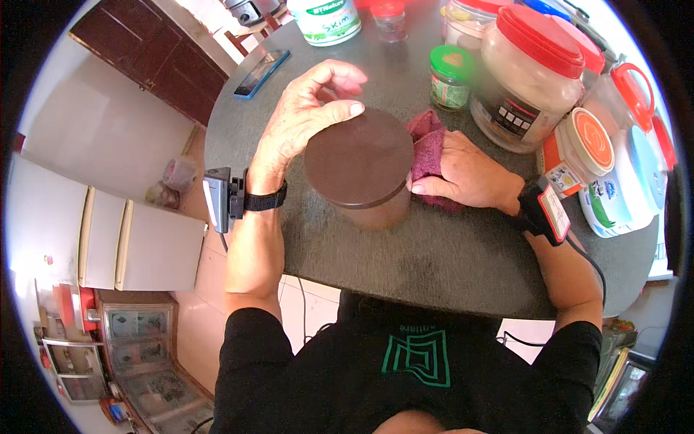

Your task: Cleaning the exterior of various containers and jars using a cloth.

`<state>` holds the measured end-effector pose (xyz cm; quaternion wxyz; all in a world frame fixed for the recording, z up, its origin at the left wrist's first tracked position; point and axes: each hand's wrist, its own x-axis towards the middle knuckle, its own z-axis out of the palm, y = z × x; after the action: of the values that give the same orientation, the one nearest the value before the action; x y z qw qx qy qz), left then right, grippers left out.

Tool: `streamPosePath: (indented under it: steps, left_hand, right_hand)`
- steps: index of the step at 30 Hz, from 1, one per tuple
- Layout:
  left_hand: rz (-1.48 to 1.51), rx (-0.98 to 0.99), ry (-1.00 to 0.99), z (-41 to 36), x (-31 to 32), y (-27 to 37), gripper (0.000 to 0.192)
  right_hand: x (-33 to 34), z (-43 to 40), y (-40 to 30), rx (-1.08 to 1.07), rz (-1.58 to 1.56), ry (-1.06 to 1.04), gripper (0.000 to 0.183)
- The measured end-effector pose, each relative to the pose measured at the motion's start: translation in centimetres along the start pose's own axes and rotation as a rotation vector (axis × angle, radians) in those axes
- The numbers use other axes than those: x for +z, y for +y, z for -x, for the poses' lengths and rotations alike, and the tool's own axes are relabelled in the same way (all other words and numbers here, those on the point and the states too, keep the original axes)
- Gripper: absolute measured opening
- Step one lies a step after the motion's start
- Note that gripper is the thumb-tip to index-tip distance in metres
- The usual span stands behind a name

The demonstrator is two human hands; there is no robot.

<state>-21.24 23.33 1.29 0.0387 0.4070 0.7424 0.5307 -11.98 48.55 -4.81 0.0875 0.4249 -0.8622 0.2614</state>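
Observation:
A round container with a dark brown lid (360, 157) stands upright before me on the dark grey table. Its tapering lower wall (377, 216) shows under the rim. My left hand (312, 106) is at the lid's far left edge, fingers apart and curved, thumb over the rim. Whether the thumb touches the lid, I cannot tell. In my right hand (466, 171) is a bunched maroon cloth (428, 146), against the container's right side. Part of the cloth is hidden under the fingers.
Right of the cloth stand a green-lidded jar (450, 78), a large red-lidded jar (528, 81), an orange-lidded tub (580, 149) and a blue-lidded white container (623, 184). A phone (262, 74) lies at the far left, near a white tub (325, 21). The table's rounded edge (412, 301) is close to my body.

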Motion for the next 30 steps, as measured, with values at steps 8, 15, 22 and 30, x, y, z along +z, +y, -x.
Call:
streamPosePath:
  steps: [8,15,22,30]
  left_hand:
    - [-0.871,0.266,0.136,0.8,-0.4,4.8,0.032]
    - [-0.801,0.217,0.286,6.1,3.3,7.3,0.086]
    - [-0.137,-0.031,0.331,7.1,5.6,4.6,0.132]
    - [0.167,0.257,0.124,3.5,7.7,1.1,0.113]
  right_hand:
    - [1.1,0.3,0.2,0.114,0.091,0.095,0.034]
    - [1.4,0.7,1.5,0.296,-0.491,0.342,0.033]
    - [-5.5,-1.0,-6.5,0.202,-0.393,0.505,0.045]
    - [-5.4,-1.8,-6.9,-0.014,0.271,0.155,0.047]
